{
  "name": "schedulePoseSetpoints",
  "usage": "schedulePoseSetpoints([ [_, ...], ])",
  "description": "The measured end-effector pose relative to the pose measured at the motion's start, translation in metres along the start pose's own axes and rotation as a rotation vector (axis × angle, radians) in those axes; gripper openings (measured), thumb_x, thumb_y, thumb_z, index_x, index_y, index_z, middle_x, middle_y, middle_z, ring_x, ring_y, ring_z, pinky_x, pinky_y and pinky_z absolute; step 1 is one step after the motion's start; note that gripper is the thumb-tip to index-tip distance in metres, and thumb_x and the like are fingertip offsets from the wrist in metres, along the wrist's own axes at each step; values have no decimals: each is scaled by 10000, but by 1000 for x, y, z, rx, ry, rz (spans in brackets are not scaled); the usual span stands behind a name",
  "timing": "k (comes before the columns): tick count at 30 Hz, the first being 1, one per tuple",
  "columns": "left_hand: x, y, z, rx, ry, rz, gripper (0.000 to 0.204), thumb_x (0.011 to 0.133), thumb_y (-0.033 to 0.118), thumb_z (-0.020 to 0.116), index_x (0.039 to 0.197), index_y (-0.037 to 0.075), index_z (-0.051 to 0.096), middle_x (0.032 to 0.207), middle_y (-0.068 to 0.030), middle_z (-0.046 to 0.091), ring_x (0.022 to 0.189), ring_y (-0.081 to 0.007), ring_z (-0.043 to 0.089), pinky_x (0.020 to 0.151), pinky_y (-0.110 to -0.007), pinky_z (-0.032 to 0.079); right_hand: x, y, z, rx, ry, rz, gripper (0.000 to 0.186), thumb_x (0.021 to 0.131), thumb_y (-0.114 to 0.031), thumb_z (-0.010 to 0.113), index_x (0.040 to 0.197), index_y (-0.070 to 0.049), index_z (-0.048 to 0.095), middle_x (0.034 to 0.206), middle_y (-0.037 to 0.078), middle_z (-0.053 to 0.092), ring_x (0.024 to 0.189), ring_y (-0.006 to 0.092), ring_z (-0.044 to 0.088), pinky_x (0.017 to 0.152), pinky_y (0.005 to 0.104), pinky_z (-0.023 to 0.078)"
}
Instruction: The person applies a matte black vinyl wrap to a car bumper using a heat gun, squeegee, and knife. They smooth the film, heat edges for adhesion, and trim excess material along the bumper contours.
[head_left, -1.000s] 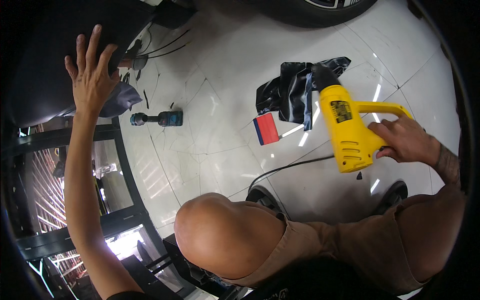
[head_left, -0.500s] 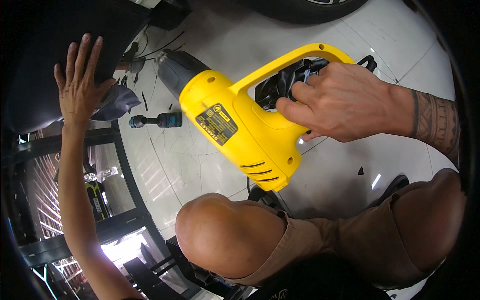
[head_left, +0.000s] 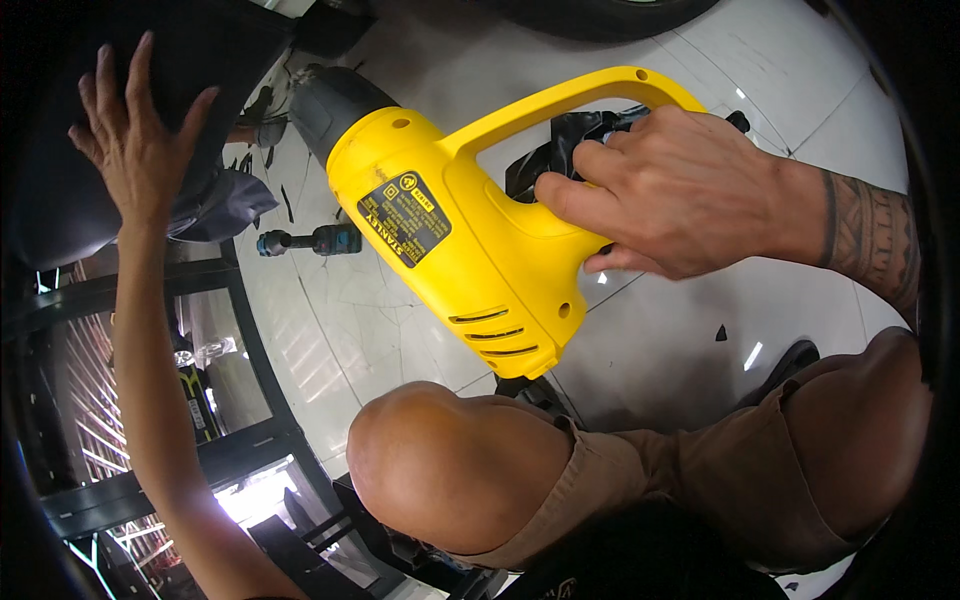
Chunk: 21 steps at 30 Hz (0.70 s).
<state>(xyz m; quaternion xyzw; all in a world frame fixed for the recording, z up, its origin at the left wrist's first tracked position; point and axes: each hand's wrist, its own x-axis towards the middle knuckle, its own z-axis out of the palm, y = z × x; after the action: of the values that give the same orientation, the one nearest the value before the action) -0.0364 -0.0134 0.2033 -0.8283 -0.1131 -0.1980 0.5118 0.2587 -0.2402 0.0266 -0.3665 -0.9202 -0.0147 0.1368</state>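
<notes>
The right hand [head_left: 680,190] has its grip clamped around the handle of a yellow heat gun [head_left: 470,230], fingers curled through the loop of the handle and one finger lying toward the trigger side. The heat gun is held in the air above the floor, close under the camera, its dark grey nozzle [head_left: 330,105] pointing up and to the left toward a dark panel [head_left: 130,60]. The body is smooth, rounded yellow plastic with cooling slots near its rear end and a black label on its side.

The left hand [head_left: 140,150] is open, its fingers spread apart and pressed flat against that dark panel, gripping nothing. The panel is matt and black, and a loose flap of dark film [head_left: 215,205] hangs just below the hand.

Behind the heat gun, between nozzle and handle, a crumpled black cloth [head_left: 580,135] lies on the floor, partly hidden by the handle and the right hand. A small blue and black tool [head_left: 310,241] lies on the floor just left of the heat gun's body. The floor [head_left: 680,340] is glossy white tile with thin joints and bright reflections. The person's bare knee [head_left: 450,460] and brown shorts [head_left: 740,470] fill the lower part of the view.
</notes>
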Motion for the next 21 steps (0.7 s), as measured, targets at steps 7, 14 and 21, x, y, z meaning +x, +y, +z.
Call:
schedulePoseSetpoints([
  [7,26,34,36,204,10,24,914,633,530,758,1407,297,333,1527,-122,175,1414,-393,113,1055,-674,119,-39,0,4,175,-284,181,541,608,-132,599,1130,-34,497,637,107,556,492,244,575,505,345,474],
  [14,40,52,29,344,-149,-2,1071,549,238,855,1441,223,263,1554,-112,92,1437,-364,6,1119,-599,29,-96,1,48,263,-441,321,543,606,-144,585,1130,-42,484,639,117,554,511,288,583,533,381,499],
  [21,5,24,42,34,-92,63,882,682,540,754,1430,396,310,1509,-55,251,1408,-321,190,1074,-649,114,-118,-5,57,262,-498,342,534,720,-232,622,1198,-41,477,656,111,590,542,238,609,567,349,511],
])
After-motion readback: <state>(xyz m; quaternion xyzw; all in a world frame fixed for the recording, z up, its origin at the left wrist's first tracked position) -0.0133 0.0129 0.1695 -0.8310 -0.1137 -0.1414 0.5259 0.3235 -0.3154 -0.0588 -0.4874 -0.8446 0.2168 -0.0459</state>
